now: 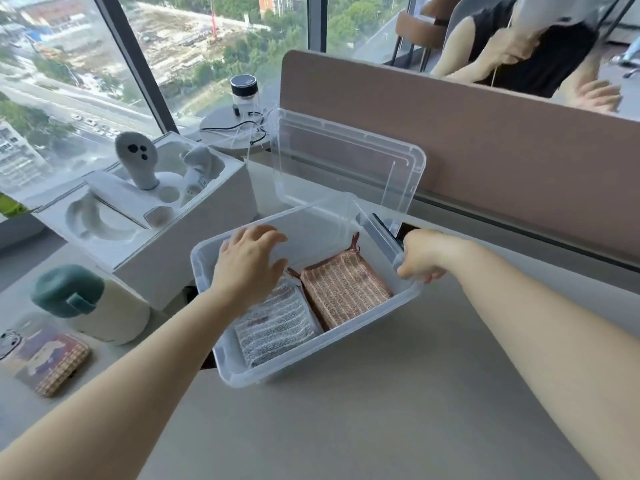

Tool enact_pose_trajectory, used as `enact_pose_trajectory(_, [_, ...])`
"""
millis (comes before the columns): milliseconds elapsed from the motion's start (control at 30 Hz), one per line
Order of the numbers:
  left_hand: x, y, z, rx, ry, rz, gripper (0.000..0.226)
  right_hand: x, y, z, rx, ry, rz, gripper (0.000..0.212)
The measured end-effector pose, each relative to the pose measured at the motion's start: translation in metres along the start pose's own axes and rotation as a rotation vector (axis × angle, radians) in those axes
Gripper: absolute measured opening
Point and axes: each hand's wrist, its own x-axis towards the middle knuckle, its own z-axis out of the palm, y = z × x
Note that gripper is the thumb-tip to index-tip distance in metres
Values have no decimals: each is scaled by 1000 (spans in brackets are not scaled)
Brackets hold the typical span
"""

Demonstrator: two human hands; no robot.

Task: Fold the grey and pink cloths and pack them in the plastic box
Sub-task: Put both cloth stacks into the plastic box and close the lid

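Grey cloth (277,327), pink cloth (346,292) in box (235,377); probably light, stiff, hold rim. Left grip (249,265) released above box; right grip (424,256) grasping rim.

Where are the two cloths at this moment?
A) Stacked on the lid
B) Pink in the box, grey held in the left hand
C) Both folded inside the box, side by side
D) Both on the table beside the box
C: the grey cloth and the pink cloth lie folded next to each other inside the plastic box.
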Motion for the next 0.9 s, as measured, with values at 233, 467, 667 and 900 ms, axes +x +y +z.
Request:
enact_pose_trajectory(233, [-19, -20, -16, -113, -1, -583, 71, -6, 2, -15, 30, 381, -87, 26])
enact_pose_trajectory(467, [-3, -28, 1, -229, -49, -497, 78, 23, -21, -45, -236, 713, -239, 69])
enact_pose_trajectory(667, [21, -19, -13, -317, -123, -405, 70, 43, -37, -58, -275, 762, -199, 75])
enact_pose_trajectory(900, [31, -27, -15, -463, -77, -391, 66, 42, -47, -67, -260, 892, -176, 41])
